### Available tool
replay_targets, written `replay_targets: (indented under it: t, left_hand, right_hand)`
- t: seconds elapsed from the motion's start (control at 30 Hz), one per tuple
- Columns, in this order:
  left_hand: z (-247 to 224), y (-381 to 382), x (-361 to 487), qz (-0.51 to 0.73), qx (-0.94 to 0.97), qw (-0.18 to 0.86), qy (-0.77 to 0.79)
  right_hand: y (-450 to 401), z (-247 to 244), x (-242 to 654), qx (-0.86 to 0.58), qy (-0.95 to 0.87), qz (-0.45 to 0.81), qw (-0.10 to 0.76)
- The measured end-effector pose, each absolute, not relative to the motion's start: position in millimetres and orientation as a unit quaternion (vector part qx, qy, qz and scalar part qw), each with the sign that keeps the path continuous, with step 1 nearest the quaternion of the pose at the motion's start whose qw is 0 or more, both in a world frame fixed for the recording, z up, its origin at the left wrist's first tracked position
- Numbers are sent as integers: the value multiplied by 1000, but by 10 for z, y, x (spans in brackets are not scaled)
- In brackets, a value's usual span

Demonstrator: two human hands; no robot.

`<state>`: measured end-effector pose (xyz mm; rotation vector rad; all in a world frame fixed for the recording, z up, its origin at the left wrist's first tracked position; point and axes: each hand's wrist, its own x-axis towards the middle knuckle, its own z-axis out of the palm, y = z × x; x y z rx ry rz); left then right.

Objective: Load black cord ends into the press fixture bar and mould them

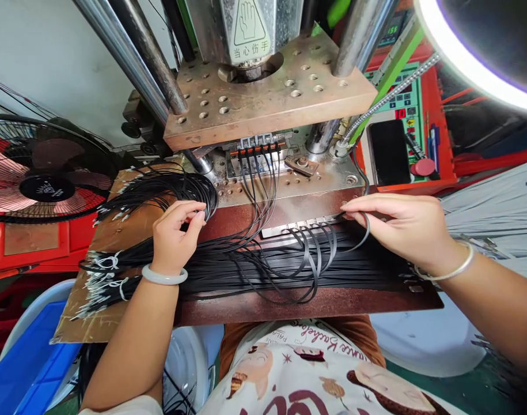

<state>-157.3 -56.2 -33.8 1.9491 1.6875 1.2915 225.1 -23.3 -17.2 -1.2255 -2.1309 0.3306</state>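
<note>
1. Bottom centre: printed garment [289, 374]; beyond it, brown board [246, 312] carrying straight black cables [367, 276].
2. Centre: looped cables [317, 259] cross over the straight ones, partly covering them. Their ends sit along a metal strip [283, 230], right of centre.
3. Right hand [401, 222], right of centre: thumb and fingers pinch narrowly on a cable end [343, 214] at the strip's right end.
4. Left hand [177, 233], left of centre: thumb and index nearly together, in front of the coiled bundle [177, 187], hiding part of it. Cannot tell whether it grips a cable.
5. Cardboard [73, 323], lower left, lies under tied cable ends.
6. Upper centre: thick press plate [267, 115] overhangs the mould [258, 164], which has cables running out of its front.
7. Left edge: fan [47, 187]. Right: phone [389, 153] on a red surface, pens beside it.
8. Upper right: bright ring lamp [474, 75] blocks the view behind.
</note>
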Motion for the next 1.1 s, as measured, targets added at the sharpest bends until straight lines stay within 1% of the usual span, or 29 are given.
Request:
replay_targets:
  t: [0.13, 0.47, 0.6, 0.73, 0.8, 0.87, 0.9, 0.93, 0.97, 1.03, 1.1]
  left_hand:
    - [-342, -560, -1575, 445, 670, 130, 579]
    - [-326, -567, -1570, 442, 673, 124, 580]
    - [-356, -543, -1575, 442, 676, 126, 576]
    - [-293, -644, -1541, 458, 669, 119, 573]
    - [-191, -710, -1500, 467, 660, 154, 568]
    - [-85, -671, -1443, 425, 684, 227, 547]
    - [-48, -579, -1411, 381, 711, 250, 536]
    - [-27, -429, -1381, 328, 741, 250, 530]
    - [-25, -225, -1354, 272, 770, 225, 532]
    - [-73, 301, -1315, 188, 792, 125, 568]
    - [-165, 858, -1288, 144, 792, 62, 589]
  right_hand:
    - [-171, -114, 2259, -426, -847, 91, 305]
    - [-94, -79, 2265, -352, -899, 60, 252]
    - [-92, -162, 2226, -341, -911, 96, 213]
    - [-98, -315, 2250, -332, -924, 79, 173]
    - [-62, -350, 2313, -325, -927, 80, 171]
    - [64, -339, 2360, -346, -917, 90, 176]
    - [174, -320, 2348, -365, -909, 92, 178]
    - [316, -295, 2295, -386, -900, 88, 181]
    - [484, -268, 2193, -407, -892, 79, 182]
    - [868, -218, 1839, -430, -882, 61, 184]
    - [1235, -180, 1354, -436, -879, 55, 183]
